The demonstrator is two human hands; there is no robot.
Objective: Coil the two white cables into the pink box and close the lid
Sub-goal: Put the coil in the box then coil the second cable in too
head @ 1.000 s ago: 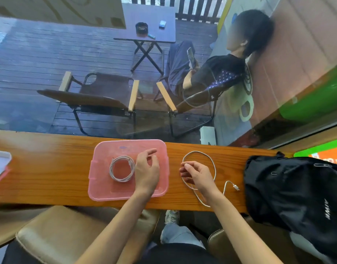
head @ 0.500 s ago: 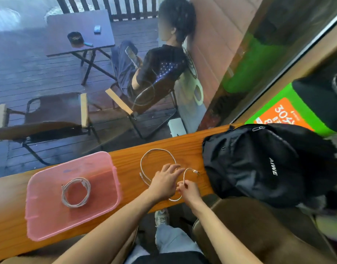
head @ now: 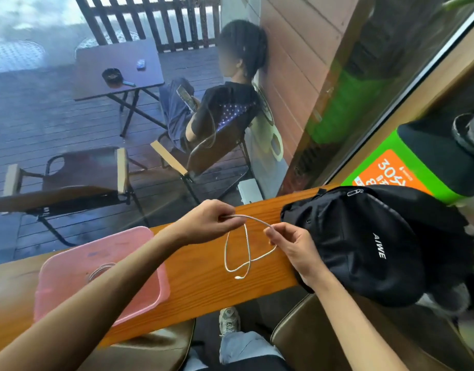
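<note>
The open pink box (head: 153, 279) rests on the wooden counter at the left. One coiled white cable (head: 100, 271) lies inside it, partly hidden by my left forearm. The second white cable (head: 247, 247) is lifted above the counter. My left hand (head: 209, 220) pinches one part of it and my right hand (head: 289, 245) pinches another, a short span stretched between them. The rest hangs down in a crossed loop, its plug end (head: 238, 277) touching the wood. No lid is in view.
A black backpack (head: 364, 242) sits on the counter just right of my right hand. The wooden counter (head: 203, 287) runs along a window. Beyond the glass a person sits on a chair on a deck. Brown stools stand below the counter.
Both hands lifted the second cable off the counter, so it now hangs in a loop between them. The view swung further right.
</note>
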